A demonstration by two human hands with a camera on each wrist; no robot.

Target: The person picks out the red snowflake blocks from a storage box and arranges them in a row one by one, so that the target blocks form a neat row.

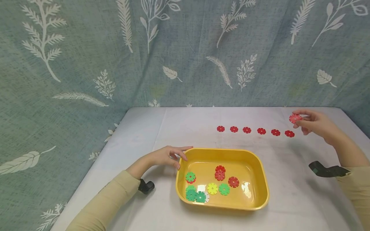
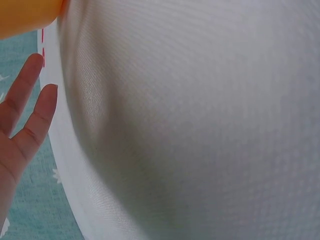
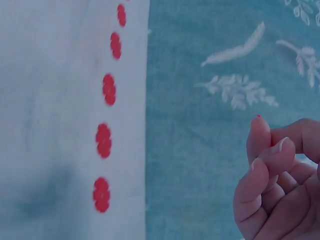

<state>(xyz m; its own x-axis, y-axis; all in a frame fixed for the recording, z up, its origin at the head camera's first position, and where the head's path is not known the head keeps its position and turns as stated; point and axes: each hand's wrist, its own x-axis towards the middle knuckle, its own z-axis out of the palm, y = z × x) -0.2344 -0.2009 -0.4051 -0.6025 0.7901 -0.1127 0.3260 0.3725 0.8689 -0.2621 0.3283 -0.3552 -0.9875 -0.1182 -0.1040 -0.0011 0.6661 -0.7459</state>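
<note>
In the head view my right hand (image 1: 315, 123) pinches a red notched plastic disc (image 1: 295, 118) between thumb and fingers, held above the right end of a row. In the right wrist view the fingers of the right hand (image 3: 280, 175) hide nearly all of that disc. The row has several red discs (image 1: 261, 131) lying flat on the white cloth. My left hand (image 1: 166, 156) is at the left rim of a yellow tub (image 1: 261, 179), its fingers loosely extended over the edge. Two straight fingers of the left hand (image 2: 25, 120) show in the left wrist view.
Inside the tub lie several loose discs: red (image 1: 233, 182), yellow (image 1: 212, 189), green (image 1: 224, 189) and a partly covered white one. The white cloth (image 1: 150, 128) covers the table. Behind it hangs a blue-green curtain (image 1: 185, 48) with leaf prints.
</note>
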